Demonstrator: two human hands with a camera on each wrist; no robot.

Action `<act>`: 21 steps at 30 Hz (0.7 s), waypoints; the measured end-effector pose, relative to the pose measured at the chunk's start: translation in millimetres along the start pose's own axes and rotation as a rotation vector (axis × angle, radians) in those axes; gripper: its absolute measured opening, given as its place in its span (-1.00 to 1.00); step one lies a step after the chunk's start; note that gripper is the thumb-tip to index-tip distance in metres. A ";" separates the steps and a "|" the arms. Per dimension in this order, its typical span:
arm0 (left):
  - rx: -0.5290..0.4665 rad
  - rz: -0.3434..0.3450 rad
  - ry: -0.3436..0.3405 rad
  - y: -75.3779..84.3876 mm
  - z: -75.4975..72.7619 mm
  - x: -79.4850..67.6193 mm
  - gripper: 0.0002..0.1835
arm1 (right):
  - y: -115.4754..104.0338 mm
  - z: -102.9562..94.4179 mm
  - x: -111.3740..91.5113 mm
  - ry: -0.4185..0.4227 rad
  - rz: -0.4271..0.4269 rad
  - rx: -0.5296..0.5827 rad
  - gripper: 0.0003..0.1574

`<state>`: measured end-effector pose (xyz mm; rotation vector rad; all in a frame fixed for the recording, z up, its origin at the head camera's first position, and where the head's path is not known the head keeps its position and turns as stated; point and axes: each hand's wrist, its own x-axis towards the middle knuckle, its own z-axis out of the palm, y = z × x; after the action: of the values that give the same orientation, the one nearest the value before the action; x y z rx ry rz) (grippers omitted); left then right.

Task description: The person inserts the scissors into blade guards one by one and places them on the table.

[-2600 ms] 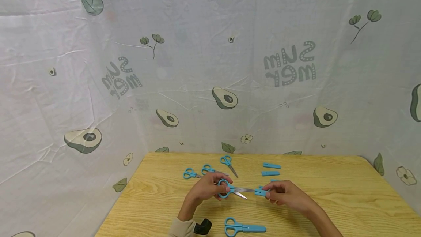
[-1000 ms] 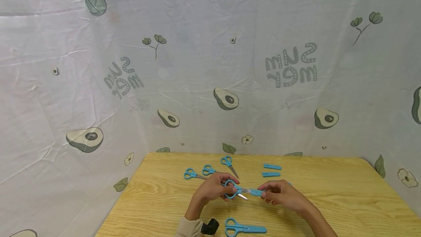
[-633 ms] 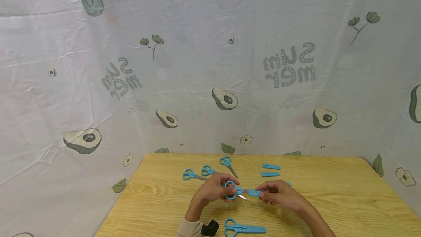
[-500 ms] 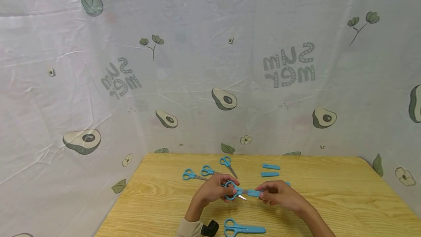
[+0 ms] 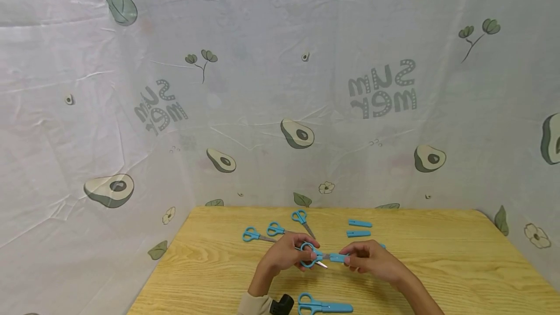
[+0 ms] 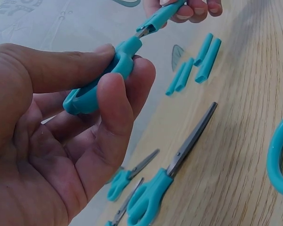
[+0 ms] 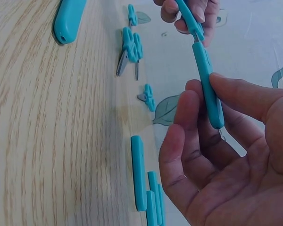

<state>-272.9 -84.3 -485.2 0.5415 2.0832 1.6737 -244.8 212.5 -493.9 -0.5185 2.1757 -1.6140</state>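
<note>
Facing right hand [image 5: 372, 259], left hand [image 5: 285, 253] pinches scissors [image 6: 125, 59].

"SUMMER" twice on the cloth [image 5: 262, 86] behind the table [image 5: 437, 266], mirrored.
Grey dotted letters, split SUM / MER: tilted word [image 5: 161, 119] up and left of the table's back left corner; larger word [image 5: 382, 103] above its back edge, right of middle.

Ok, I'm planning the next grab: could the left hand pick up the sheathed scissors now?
Probably not yet: the left hand pinches the open scissors. Otherwise, nothing visibly blocks the way to the sheathed scissors on the table.
</note>
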 end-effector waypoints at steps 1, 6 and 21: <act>0.000 -0.002 0.003 0.1 0.4 0.2 -0.74 | 0.0 0.1 0.0 0.002 -0.005 0.000 -0.61; -0.009 -0.007 0.015 0.7 1.6 1.8 -0.74 | -1.6 1.5 0.5 0.020 -0.028 0.001 -0.60; 0.005 -0.009 0.038 2.6 4.8 2.0 -0.77 | -4.0 4.5 0.4 0.064 -0.032 -0.012 -0.57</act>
<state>-271.9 -78.8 -483.7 0.5048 2.1137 1.6860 -242.5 207.6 -491.3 -0.5139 2.2352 -1.6571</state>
